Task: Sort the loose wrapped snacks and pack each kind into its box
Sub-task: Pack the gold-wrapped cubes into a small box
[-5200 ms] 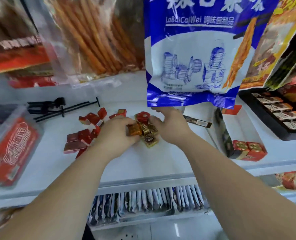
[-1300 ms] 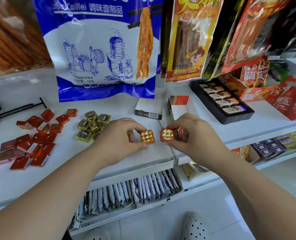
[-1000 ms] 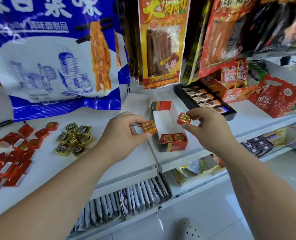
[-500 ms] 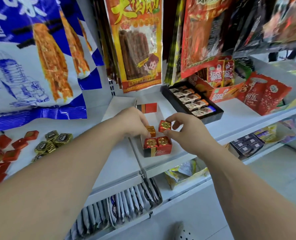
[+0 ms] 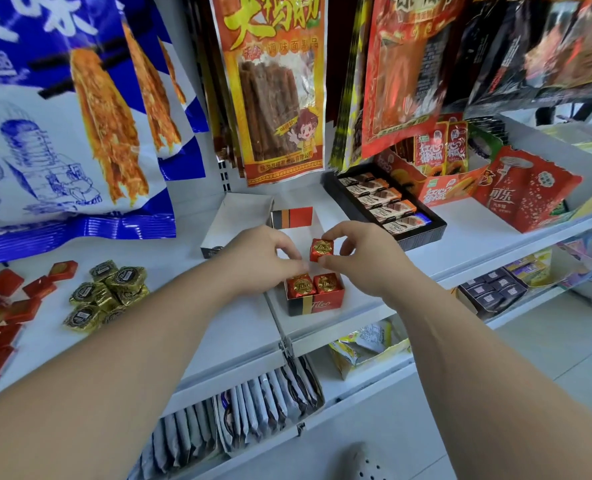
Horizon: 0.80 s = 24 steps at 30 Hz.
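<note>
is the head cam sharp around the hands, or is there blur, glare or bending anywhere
Head view: sharp in the middle, where the right hand pinches a red-wrapped snack over the red box; the hanging bags at upper right are smeared; the shelf lines tilt and bow from the wide lens; small highlights glint on the gold-wrapped snacks; light is soft, shadows faint.

right hand (image 5: 364, 263) pinches red snack (image 5: 321, 250) over red box (image 5: 317, 304), frame centre | left hand (image 5: 261, 261) reaches into box, grasp hidden | gold snacks (image 5: 109, 292) left
</note>
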### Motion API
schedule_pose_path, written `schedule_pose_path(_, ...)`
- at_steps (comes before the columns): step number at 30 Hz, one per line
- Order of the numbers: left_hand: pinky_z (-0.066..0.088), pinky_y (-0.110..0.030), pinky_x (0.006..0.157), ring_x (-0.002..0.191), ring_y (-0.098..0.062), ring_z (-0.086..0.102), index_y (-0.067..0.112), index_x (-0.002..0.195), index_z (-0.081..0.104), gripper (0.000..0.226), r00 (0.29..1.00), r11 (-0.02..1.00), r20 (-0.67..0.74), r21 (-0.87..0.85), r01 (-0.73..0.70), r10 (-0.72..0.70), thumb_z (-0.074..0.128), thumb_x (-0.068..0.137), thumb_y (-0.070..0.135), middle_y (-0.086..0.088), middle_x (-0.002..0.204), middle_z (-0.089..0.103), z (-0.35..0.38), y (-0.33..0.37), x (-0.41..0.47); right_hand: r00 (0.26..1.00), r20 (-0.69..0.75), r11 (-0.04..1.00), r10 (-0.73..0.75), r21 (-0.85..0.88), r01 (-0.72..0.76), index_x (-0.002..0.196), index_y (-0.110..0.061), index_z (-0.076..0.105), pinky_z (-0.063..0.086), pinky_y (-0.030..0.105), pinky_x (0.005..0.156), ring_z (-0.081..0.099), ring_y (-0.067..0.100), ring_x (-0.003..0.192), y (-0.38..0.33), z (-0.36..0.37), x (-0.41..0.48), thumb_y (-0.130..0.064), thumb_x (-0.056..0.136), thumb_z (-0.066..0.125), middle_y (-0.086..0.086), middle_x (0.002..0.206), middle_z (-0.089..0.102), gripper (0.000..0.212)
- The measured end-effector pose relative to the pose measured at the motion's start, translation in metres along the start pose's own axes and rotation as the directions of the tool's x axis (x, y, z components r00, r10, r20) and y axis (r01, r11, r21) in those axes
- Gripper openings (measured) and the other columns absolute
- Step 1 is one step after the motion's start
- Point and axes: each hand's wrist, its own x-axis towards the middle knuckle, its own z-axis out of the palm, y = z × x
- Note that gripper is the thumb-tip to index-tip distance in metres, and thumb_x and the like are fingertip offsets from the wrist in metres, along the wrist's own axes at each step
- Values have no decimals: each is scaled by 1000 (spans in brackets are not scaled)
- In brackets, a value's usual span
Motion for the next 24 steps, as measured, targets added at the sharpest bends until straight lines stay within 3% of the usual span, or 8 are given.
schedule_pose_path(4, 33, -20, 48, 59, -9, 53, 31, 87, 76, 29, 1000, 1000, 12, 21, 10, -11, 82, 68, 53, 8, 66, 57, 8, -2, -10, 994, 96, 994, 49, -105, -39, 106, -35, 65, 37, 21, 47, 54, 9, 65, -10, 4, 8, -28, 81, 77, -6, 92, 54, 29)
schedule_pose_path(14, 31, -23, 49, 61, -6, 47, 25, 101, 75, 30, 999, 995, 46, 97, -22, 18, 75, 81, 46, 10, 69, 51, 3, -4, -9, 971, 213, 993, 113, -55, -103, 111, -33, 70, 46, 23, 61, 58, 8, 77, -9, 4, 14, -35, 86, 73, -12, 89, 53, 25)
schedule_pose_path(20, 31, -19, 45, 53, -4, 49, 24, 103, 75, 31, 998, 995, 36, 90, -48, 45, 78, 78, 43, 12, 57, 53, 2, -8, -10, 979, 202, 984, 33, -180, 3, 121, -36, 66, 43, 22, 70, 56, 10, 91, -3, -3, 4, -42, 93, 61, -3, 112, 56, 29)
schedule_pose_path(24, 34, -20, 47, 58, -6, 52, 25, 100, 76, 28, 997, 989, 46, 131, -64, 59, 80, 75, 39, 11, 64, 57, 3, -5, -8, 978, 175, 967, -116, -206, 152, 96, -37, 71, 42, 25, 65, 55, 5, 80, -4, -18, -6, -47, 77, 78, -6, 100, 58, 22)
